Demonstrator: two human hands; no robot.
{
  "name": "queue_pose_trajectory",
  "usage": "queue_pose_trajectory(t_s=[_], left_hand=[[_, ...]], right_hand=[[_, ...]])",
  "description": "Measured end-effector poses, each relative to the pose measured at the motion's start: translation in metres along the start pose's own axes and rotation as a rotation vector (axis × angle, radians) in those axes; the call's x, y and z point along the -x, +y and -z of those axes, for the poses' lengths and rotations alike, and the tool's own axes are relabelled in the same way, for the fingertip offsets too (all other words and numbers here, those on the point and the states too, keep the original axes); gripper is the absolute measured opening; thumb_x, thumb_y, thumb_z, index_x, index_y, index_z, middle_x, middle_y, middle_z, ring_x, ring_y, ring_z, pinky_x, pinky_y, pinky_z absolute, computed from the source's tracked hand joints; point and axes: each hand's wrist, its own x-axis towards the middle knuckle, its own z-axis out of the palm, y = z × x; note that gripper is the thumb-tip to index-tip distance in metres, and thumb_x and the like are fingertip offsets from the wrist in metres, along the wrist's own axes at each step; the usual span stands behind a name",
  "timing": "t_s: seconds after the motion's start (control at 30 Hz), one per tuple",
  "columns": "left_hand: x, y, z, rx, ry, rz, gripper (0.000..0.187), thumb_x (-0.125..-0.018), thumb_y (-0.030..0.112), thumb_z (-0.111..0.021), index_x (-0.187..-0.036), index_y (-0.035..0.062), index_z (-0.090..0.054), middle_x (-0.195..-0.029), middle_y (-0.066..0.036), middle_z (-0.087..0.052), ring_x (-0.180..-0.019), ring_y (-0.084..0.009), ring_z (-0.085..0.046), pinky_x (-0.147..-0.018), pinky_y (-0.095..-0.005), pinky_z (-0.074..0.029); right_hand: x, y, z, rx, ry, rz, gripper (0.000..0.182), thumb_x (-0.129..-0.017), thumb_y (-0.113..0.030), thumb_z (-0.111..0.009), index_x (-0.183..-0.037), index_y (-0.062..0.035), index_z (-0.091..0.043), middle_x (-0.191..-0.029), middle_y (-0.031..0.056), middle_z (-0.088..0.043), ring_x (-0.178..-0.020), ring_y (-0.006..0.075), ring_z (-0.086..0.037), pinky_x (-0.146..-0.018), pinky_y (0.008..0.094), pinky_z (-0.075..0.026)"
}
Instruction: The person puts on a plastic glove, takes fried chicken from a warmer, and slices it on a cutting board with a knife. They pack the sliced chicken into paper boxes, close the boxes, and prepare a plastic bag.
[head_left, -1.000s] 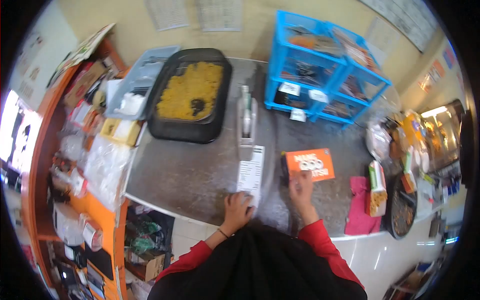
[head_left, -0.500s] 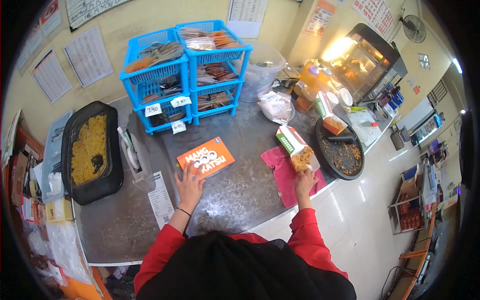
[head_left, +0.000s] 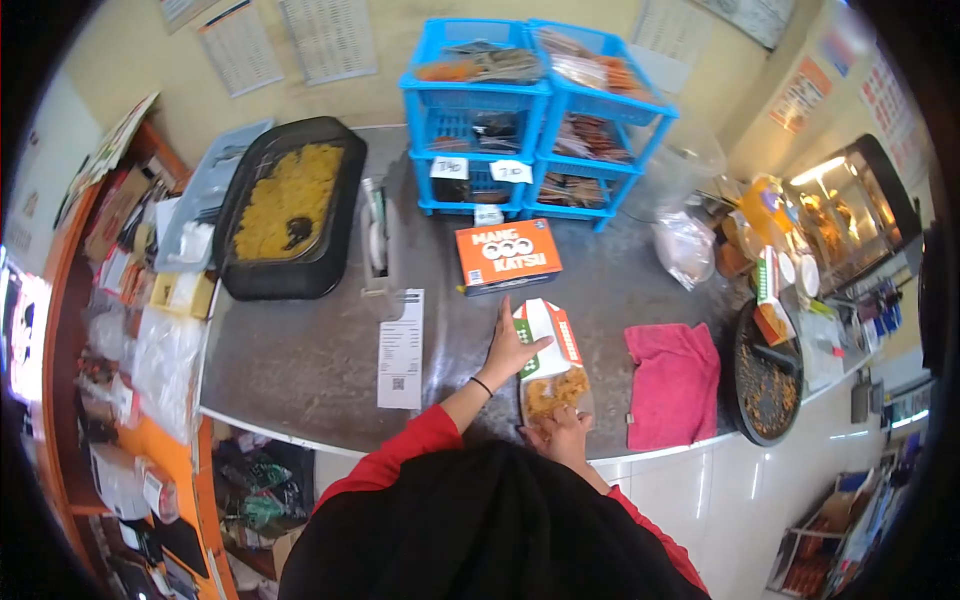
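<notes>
An opened takeaway carton (head_left: 553, 325), white, green and orange, lies in front of me with golden fried food (head_left: 556, 392) in its near end. My left hand (head_left: 508, 352) is at the carton's left side, thumb stretched over the white flap and index finger pointing away, fingers apart. At the near end, my right hand (head_left: 560, 435) has its bent fingers closed on the carton's edge, close to the fried food; its fingertips are partly hidden. Just beyond stands a closed orange box (head_left: 510, 262) with white lettering.
A pink cloth (head_left: 672, 385) and a round dark pan (head_left: 768, 385) with crumbs are on the right. Another carton (head_left: 768, 290) rests at the pan's rim. Left are a receipt (head_left: 400, 350) and a black tray (head_left: 342, 215) of yellow rice. Blue stacked baskets (head_left: 478, 98) stand behind.
My right hand has brought the food carton leftward from the pink cloth to the table before me. My left hand has left the orange box for the carton. The view has turned left.
</notes>
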Motion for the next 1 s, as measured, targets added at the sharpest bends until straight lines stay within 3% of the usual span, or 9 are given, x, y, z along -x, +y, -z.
queue_pose_trajectory(t_s=[0.07,0.17,0.33,0.5,0.63,0.7,0.83,0.9,1.0], left_hand=[[0.000,-0.010,0.014,0.054,0.075,0.005,0.086,-0.070,0.021,-0.065,-0.135,0.0047,-0.011,-0.121,-0.027,-0.038,-0.114,-0.0343,-0.039,-0.095,-0.0363,-0.033],[-0.003,-0.014,0.033,0.129,0.118,-0.054,0.073,-0.069,0.007,-0.057,-0.132,0.0045,-0.020,-0.122,-0.024,-0.039,-0.115,-0.0318,-0.039,-0.096,-0.0359,-0.032],[-0.001,0.020,0.065,0.206,0.069,-0.159,0.061,-0.066,-0.002,-0.053,-0.124,0.0042,-0.034,-0.116,-0.022,-0.041,-0.112,-0.0349,-0.039,-0.092,-0.0382,-0.033],[-0.005,0.046,0.132,-0.030,-0.066,-0.493,0.052,-0.062,-0.005,-0.048,-0.113,0.0031,-0.047,-0.105,-0.016,-0.052,-0.098,-0.0333,-0.052,-0.087,-0.0358,-0.042],[0.037,0.010,0.142,-0.144,-0.232,-0.507,0.036,-0.073,-0.001,-0.050,-0.109,0.0019,-0.049,-0.109,-0.019,-0.051,-0.098,-0.0327,-0.053,-0.085,-0.0355,-0.043],[0.067,-0.005,0.136,0.108,-0.384,-0.242,0.026,-0.077,0.001,-0.049,-0.103,0.0018,-0.049,-0.106,-0.020,-0.050,-0.098,-0.0329,-0.052,-0.087,-0.0355,-0.041],[0.096,-0.055,0.113,-0.042,-0.270,-0.418,0.018,-0.073,0.004,-0.054,-0.090,0.0018,-0.048,-0.105,-0.019,-0.049,-0.103,-0.0337,-0.048,-0.092,-0.0400,-0.038],[0.097,-0.067,0.106,-0.301,-0.167,-0.722,0.017,-0.072,0.008,-0.057,-0.085,0.0021,-0.049,-0.109,-0.018,-0.048,-0.107,-0.0329,-0.046,-0.094,-0.0430,-0.035],[0.094,-0.055,0.105,-0.472,-0.172,-0.744,0.028,-0.065,0.006,-0.060,-0.088,0.0059,-0.043,-0.118,-0.019,-0.039,-0.115,-0.0370,-0.037,-0.096,-0.0488,-0.031]], right_hand=[[-0.029,-0.008,0.010,-0.066,0.127,0.077,0.021,-0.066,-0.024,-0.067,-0.078,-0.0085,-0.062,-0.077,0.0090,-0.050,-0.079,0.0266,-0.048,-0.066,0.0401,-0.030],[-0.085,0.017,0.007,-0.113,0.242,-0.037,0.056,-0.067,-0.028,-0.069,-0.112,-0.0016,-0.048,-0.092,0.0171,-0.051,-0.086,0.0332,-0.049,-0.071,0.0414,-0.038],[-0.152,0.009,0.008,-0.417,-0.102,-0.205,0.077,-0.067,-0.022,-0.065,-0.128,0.0020,-0.026,-0.087,0.0230,-0.057,-0.074,0.0384,-0.057,-0.064,0.0408,-0.046],[-0.151,0.006,0.046,-0.503,-0.288,0.028,0.055,-0.067,0.008,-0.046,-0.120,-0.0012,-0.036,-0.096,0.0251,-0.054,-0.079,0.0395,-0.055,-0.069,0.0410,-0.046],[-0.114,0.031,0.026,-0.208,-0.226,0.527,0.049,-0.067,0.004,-0.053,-0.115,-0.0012,-0.042,-0.112,0.0205,-0.050,-0.097,0.0353,-0.052,-0.083,0.0409,-0.043],[-0.096,0.035,0.019,-0.073,-0.164,0.825,0.047,-0.067,0.000,-0.055,-0.113,-0.0008,-0.044,-0.116,0.0174,-0.048,-0.105,0.0326,-0.049,-0.089,0.0413,-0.040],[-0.072,0.044,-0.003,-0.126,-0.199,0.796,0.050,-0.067,-0.008,-0.058,-0.114,0.0011,-0.044,-0.124,0.0173,-0.043,-0.116,0.0326,-0.040,-0.096,0.0420,-0.034],[-0.055,0.047,-0.005,-0.312,-0.133,0.494,0.053,-0.068,-0.011,-0.059,-0.117,0.0011,-0.041,-0.124,0.0187,-0.042,-0.118,0.0332,-0.037,-0.099,0.0438,-0.029],[-0.040,0.043,-0.011,-0.272,-0.192,0.313,0.056,-0.071,-0.013,-0.059,-0.121,0.0012,-0.038,-0.123,0.0218,-0.041,-0.120,0.0354,-0.033,-0.102,0.0459,-0.020]])
